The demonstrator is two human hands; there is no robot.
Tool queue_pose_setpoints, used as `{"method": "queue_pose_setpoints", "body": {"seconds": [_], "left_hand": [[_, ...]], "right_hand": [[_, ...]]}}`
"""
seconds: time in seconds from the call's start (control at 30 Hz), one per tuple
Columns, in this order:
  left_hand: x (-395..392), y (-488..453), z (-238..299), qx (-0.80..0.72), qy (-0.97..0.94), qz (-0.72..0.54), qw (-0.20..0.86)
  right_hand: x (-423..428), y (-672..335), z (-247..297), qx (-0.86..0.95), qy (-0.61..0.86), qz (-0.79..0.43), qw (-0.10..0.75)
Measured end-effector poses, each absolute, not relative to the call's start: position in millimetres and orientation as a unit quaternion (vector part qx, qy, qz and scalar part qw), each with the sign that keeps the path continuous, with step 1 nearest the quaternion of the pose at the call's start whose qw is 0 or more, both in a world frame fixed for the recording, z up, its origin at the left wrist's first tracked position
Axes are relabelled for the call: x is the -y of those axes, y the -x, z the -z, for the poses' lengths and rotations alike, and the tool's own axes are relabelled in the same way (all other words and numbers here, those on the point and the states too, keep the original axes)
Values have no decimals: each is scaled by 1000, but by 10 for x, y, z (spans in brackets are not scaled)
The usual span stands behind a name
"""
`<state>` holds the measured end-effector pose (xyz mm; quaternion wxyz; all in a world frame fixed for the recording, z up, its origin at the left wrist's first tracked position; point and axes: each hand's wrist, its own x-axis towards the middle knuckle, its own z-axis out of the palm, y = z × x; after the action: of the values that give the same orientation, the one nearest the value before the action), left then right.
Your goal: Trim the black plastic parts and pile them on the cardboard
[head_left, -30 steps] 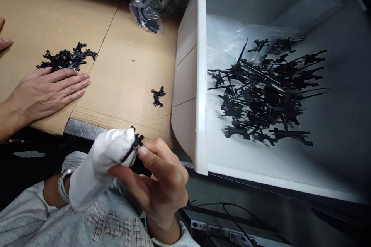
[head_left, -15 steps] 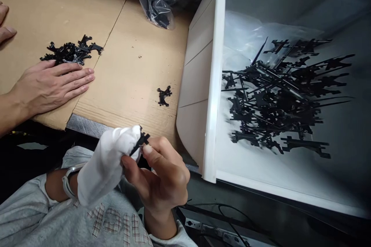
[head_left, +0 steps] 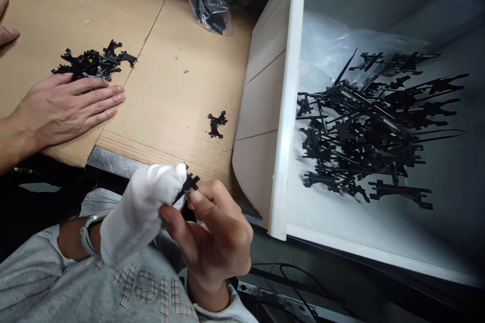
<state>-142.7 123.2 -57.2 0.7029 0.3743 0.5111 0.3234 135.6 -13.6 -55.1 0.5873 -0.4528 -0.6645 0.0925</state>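
Observation:
My left hand (head_left: pixel 144 207), in a white glove, is closed around a small black plastic part (head_left: pixel 190 182). Toothed edges of that part stick out past the glove's fingertips. My bare right hand (head_left: pixel 215 232) pinches close against it from the right. A thin glint shows by the fingertip of this hand, too small to name. On the cardboard just beyond my hands lies a loose black plastic part (head_left: pixel 217 124) with forked ends.
Another person's hand (head_left: pixel 76 103) lies flat beside a pile of black parts (head_left: pixel 91 64); more fingers (head_left: pixel 8 33) show at the left edge. A white bin (head_left: pixel 282 161) at right holds many parts on sprues (head_left: pixel 364 126). A clear bag (head_left: pixel 210 7) sits behind.
The view has shifted slightly. My hands keep the same hold on the black part, with hardly any movement. The other person's hand rests in the same place.

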Motion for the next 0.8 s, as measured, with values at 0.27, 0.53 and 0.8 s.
{"method": "queue_pose_setpoints", "body": {"seconds": [0.27,0.53,0.8], "left_hand": [[-1231,1400,560,-519,-344,-337,706],[-1222,1403,542,-515,-349,-338,706],[-1216,1424,655,-462,-285,-373,753]], "right_hand": [[144,-1329,520,667,457,-94,581],[141,-1271,526,661,470,-69,581],[236,-1462,665,652,457,-168,581]]}}
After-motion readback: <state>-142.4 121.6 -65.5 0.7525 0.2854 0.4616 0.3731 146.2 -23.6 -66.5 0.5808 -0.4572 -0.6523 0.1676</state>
